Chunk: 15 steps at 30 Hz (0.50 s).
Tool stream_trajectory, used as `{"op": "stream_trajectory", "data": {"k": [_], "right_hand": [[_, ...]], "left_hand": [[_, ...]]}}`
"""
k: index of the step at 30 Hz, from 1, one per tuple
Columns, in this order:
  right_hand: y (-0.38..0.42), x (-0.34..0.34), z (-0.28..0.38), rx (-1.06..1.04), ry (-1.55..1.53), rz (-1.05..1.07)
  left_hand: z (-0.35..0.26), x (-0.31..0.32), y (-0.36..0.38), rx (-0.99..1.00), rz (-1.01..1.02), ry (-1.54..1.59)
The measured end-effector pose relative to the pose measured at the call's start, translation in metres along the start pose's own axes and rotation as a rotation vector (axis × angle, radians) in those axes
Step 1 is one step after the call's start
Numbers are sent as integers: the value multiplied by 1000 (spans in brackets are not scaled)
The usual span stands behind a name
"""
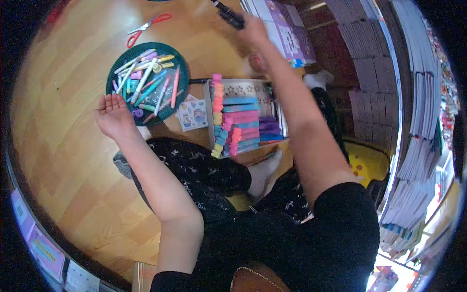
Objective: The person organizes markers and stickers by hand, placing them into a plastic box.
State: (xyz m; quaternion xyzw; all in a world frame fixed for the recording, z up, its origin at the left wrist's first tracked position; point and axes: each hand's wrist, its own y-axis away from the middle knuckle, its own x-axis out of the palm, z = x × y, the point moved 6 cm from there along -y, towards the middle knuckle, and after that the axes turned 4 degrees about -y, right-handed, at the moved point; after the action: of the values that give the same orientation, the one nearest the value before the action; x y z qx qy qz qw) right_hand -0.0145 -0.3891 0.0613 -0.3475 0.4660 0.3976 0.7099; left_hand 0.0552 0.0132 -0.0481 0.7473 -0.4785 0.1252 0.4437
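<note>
Black marker raised at twelve o'clock.
Right hand (254, 30) grips the black marker (228, 14); left hand (113, 116) lies spread, palm up, beside the green tray (116, 73) on the wooden floor (63, 160), bookshelves (413, 97) at three o'clock.

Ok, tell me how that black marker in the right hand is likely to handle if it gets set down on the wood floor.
The black marker looks like a rigid, slim barrel, so it probably stays stiff and feels light in the right hand. Being round, it may roll on the smooth wood floor if laid loose. The green tray, already holding pens, would likely keep it put.
</note>
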Motion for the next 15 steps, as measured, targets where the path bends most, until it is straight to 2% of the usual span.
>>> {"op": "stream_trajectory", "data": {"k": [2,3,5,7,12,15], "right_hand": [[13,-51,-7,-142,82,35],[27,-69,-14,-224,207,35],[64,-92,-37,-307,259,81],[107,-92,-67,-330,318,215],[183,-55,-124,-138,458,544],[196,-43,-135,-230,382,550]], "left_hand": [[3,-3,-7,-20,36,7],[5,-1,-8,-34,64,22],[10,2,-9,-75,113,68],[11,5,-6,-76,115,49],[9,3,-8,-74,120,0],[10,3,-9,-89,111,-6]]}}
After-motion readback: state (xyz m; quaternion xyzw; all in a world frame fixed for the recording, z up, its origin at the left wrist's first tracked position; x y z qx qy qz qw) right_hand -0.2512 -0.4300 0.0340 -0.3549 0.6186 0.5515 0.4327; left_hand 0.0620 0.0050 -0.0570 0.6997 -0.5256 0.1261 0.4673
